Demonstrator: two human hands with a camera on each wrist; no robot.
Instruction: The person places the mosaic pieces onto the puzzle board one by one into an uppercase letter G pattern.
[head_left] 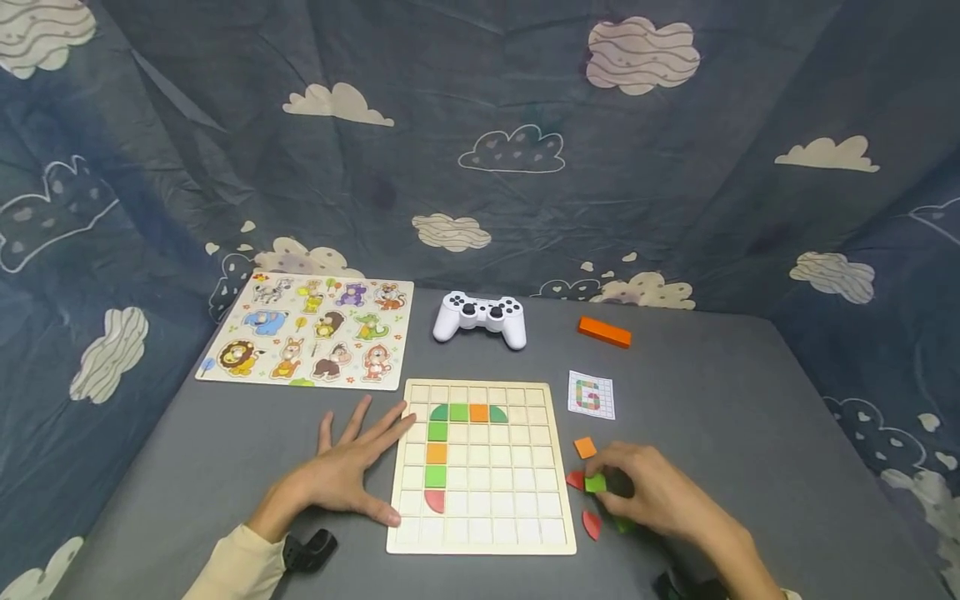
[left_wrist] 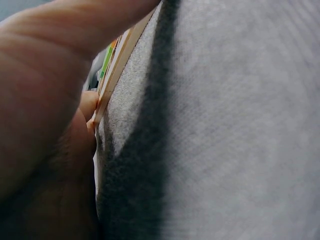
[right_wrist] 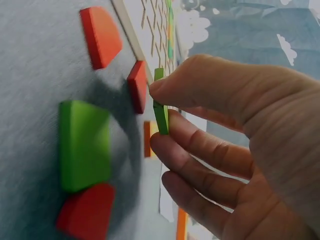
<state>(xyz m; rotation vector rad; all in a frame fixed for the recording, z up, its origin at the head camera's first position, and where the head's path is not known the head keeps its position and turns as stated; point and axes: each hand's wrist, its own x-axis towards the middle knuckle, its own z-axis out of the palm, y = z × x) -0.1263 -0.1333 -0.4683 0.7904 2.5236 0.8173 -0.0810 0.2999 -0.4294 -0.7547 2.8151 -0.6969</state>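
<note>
A wooden grid board point(head_left: 499, 505) lies flat, with green, orange and red tiles set in a line across its upper part and down its left side. My left hand point(head_left: 341, 473) has its fingers spread, thumb and fingertips touching the board's left edge. Right of the board, my right hand point(head_left: 651, 487) pinches a green square tile point(right_wrist: 160, 117) between thumb and fingers, above the cloth. Around it lie red quarter-round tiles point(head_left: 591, 524), an orange square tile point(head_left: 585, 447) and another green tile point(right_wrist: 85, 145). From the head view, my right hand partly covers these loose pieces.
A small printed pattern card point(head_left: 592, 395) lies right of the board, with an orange block point(head_left: 604, 332) beyond it. Behind the board sits a white game controller point(head_left: 481, 317). An animal puzzle board point(head_left: 307, 329) occupies the back left, before a cloud-patterned cloth point(head_left: 420, 100).
</note>
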